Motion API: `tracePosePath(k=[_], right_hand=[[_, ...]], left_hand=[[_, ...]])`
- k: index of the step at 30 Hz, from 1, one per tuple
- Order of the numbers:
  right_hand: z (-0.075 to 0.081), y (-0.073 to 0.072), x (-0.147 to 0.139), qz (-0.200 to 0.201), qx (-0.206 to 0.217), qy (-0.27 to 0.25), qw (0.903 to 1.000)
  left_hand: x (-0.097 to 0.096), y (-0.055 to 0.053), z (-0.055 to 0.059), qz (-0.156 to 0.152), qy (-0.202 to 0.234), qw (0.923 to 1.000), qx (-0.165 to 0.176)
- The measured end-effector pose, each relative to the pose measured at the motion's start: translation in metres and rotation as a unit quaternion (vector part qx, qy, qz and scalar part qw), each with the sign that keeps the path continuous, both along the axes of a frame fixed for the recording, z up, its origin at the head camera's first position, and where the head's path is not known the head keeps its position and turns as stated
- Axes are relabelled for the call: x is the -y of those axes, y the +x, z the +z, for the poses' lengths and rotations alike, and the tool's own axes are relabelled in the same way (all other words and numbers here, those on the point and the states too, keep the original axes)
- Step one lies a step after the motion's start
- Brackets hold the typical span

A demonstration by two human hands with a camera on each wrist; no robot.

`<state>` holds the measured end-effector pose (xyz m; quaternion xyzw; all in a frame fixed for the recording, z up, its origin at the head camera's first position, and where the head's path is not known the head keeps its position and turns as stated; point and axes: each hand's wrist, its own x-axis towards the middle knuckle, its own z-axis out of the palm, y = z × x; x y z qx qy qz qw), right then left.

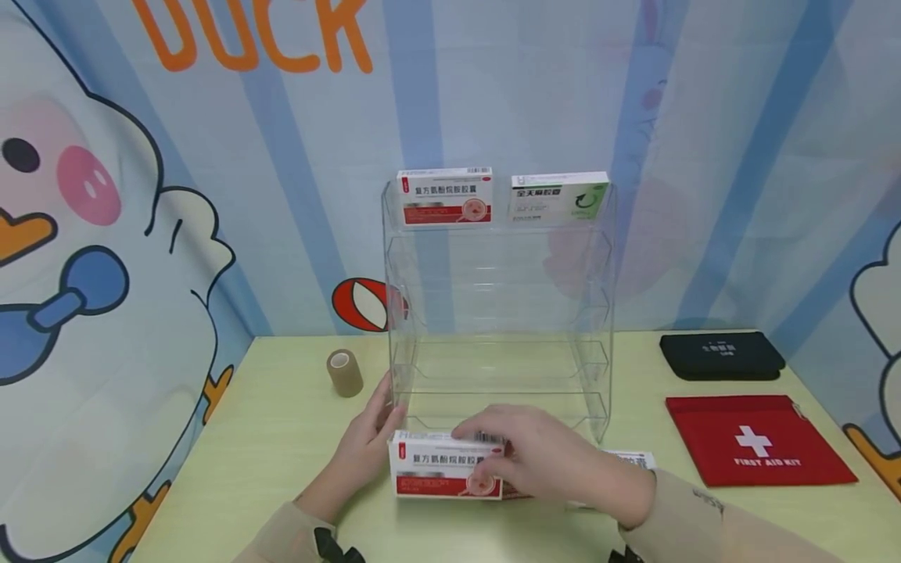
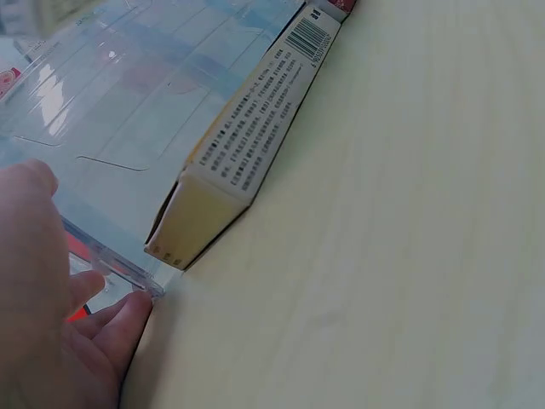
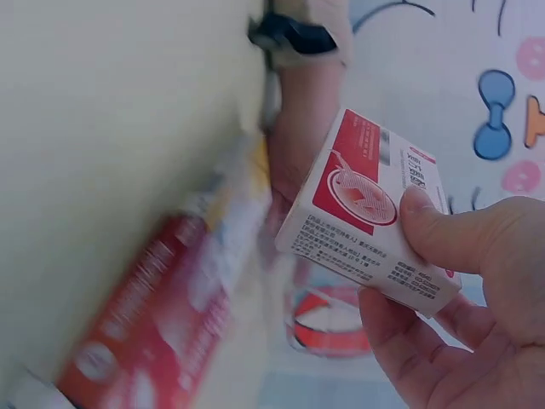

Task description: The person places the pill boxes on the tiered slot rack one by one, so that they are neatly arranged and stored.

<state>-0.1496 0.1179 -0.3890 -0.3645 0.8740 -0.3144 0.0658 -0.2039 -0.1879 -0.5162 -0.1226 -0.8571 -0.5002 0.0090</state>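
My right hand (image 1: 538, 453) pinches a red-and-white medicine box (image 1: 429, 473) between thumb and fingers, in front of a clear acrylic display rack (image 1: 500, 297). In the right wrist view the thumb presses on the front of this medicine box (image 3: 366, 192). My left hand (image 1: 366, 442) grips the rack's lower left side; in the left wrist view its thumb and fingers lie on either side of the rack edge (image 2: 119, 268). The rack's top tier bears a matching red-and-white box (image 1: 446, 199) at left and a green-and-white box (image 1: 559, 197) at right.
More medicine boxes (image 1: 631, 459) lie on the table, partly hidden under my right forearm. A brown tape roll (image 1: 345, 374) stands left of the rack. On the right are a black case (image 1: 721, 356) and a red first aid pouch (image 1: 760, 442). A printed cloth hangs behind.
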Motion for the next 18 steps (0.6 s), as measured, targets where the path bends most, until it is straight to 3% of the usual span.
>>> tracePosePath(k=[8,18], right_hand=[[0.044,-0.033,-0.022,-0.078,-0.051,-0.034,0.9951],[0.071,-0.069,-0.032,-0.115,-0.134,-0.072,0.9817]], left_hand=[[0.000,0.002,0.002,0.002,-0.003,1.0000,0.001],[0.000,0.000,0.001,0.009,-0.010,0.9999,0.002]])
